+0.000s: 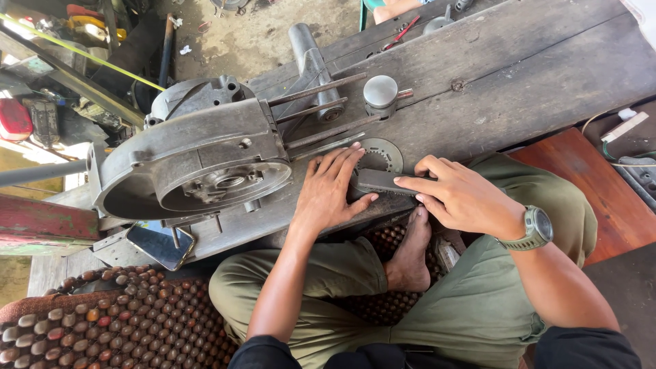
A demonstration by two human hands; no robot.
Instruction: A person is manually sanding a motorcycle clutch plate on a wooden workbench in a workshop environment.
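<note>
The left hand [331, 191] is laid flat, fingers spread, pressing on a small dark flat metal block [383, 182], while the right hand [458, 198] is curled around that block's other end, pinched by thumb and fingertips. Just left of the block, a big grey engine crankcase [198, 157] is parked on the wooden bench [519, 75]. A perforated round plate [383, 154] is tucked right behind the block, and a piston [380, 92] is stood further back.

Olive-green trousers [492, 294], black short sleeves [588, 348], grey-green wristwatch [536, 229] on right wrist, bare foot [410, 256]
</note>
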